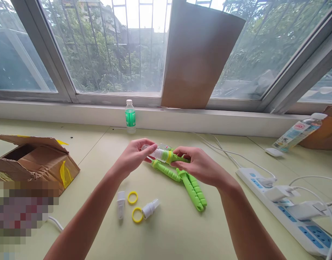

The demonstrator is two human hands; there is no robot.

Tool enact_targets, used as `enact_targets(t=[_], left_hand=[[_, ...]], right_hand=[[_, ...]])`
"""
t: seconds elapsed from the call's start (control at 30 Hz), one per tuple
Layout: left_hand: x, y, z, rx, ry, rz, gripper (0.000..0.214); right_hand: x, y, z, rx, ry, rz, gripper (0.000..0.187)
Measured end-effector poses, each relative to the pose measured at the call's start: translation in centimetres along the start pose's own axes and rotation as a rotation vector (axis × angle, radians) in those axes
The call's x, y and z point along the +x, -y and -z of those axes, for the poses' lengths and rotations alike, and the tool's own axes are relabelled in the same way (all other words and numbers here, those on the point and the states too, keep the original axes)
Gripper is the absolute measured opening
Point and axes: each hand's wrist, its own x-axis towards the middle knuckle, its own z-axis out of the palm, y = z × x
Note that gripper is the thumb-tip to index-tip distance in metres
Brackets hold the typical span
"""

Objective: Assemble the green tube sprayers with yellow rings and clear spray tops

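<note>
My left hand (135, 155) is closed around the clear ribbed plastic tube (156, 151) at one end of a green handle. My right hand (194, 161) grips the green handle (179, 158) itself, with a yellow ring (169, 157) between the two parts. The joined piece is held nearly level above the table. Beneath it lie more green ridged handles (194, 191), partly hidden by my hands. Closer to me rest two loose yellow rings (132, 197) and two white plastic fittings with clear tips (150, 209).
An open cardboard box (43, 159) stands at left. A green-labelled bottle (130, 117) is by the window ledge. On the right, a white power strip (285, 209) carries plugs and cables, with a larger bottle (298, 131) leaning behind it.
</note>
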Motion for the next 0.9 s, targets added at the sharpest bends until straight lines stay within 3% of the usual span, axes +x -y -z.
enact_targets(t=[0.2,0.37,0.63,0.9], left_hand=[[0.08,0.23,0.11,0.01,-0.01,0.008,0.032],[0.08,0.22,0.15,-0.001,-0.009,0.004,0.031],[0.13,0.31,0.52,-0.006,0.013,-0.006,0.03],[0.22,0.42,0.6,-0.008,0.008,-0.023,0.031]], right_hand=[[-0.08,0.08,0.02,0.009,0.068,-0.037,0.032],[-0.34,-0.24,-0.04,0.003,-0.003,-0.037,0.029],[-0.16,-0.24,-0.07,-0.047,-0.008,-0.012,0.017],[-0.18,0.0,0.24,-0.033,0.056,-0.023,0.03]])
